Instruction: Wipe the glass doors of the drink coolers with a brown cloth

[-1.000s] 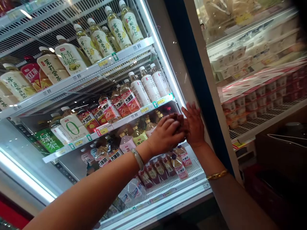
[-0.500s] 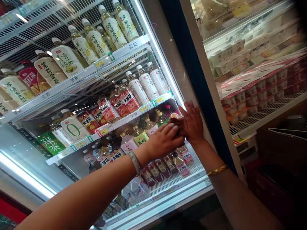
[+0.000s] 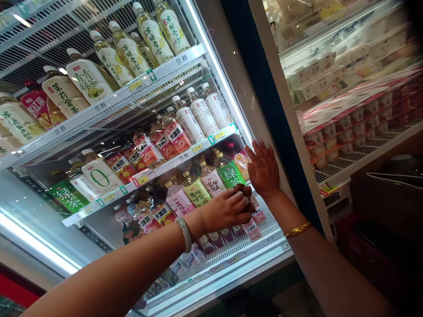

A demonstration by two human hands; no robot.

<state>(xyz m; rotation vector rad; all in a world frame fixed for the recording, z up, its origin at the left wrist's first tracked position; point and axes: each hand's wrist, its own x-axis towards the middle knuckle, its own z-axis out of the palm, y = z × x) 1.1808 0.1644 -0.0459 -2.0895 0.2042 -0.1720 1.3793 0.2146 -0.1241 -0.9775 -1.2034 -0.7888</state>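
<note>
My left hand, with a pale bangle at the wrist, reaches across the glass door of a lit drinks cooler. Its fingers curl against a small dark brown thing at the glass; I cannot make out what it is. Just to the right, my right hand lies flat near the door's right edge, fingers stretched upward, a gold bracelet on its wrist. Behind the glass, near both hands, stand a green-labelled tea bottle and a pink-labelled bottle. Lower bottles are partly hidden by my left arm.
Rows of bottled drinks fill the cooler, with a price-tagged shelf edge across the middle. A dark blue upright borders the door. Farther right, another chilled case holds packs of small cups. A dark box stands below it.
My left hand has slid a little downward along the glass with the brown thing, opening a gap from my right hand. The right hand stays at nearly the same spot.
</note>
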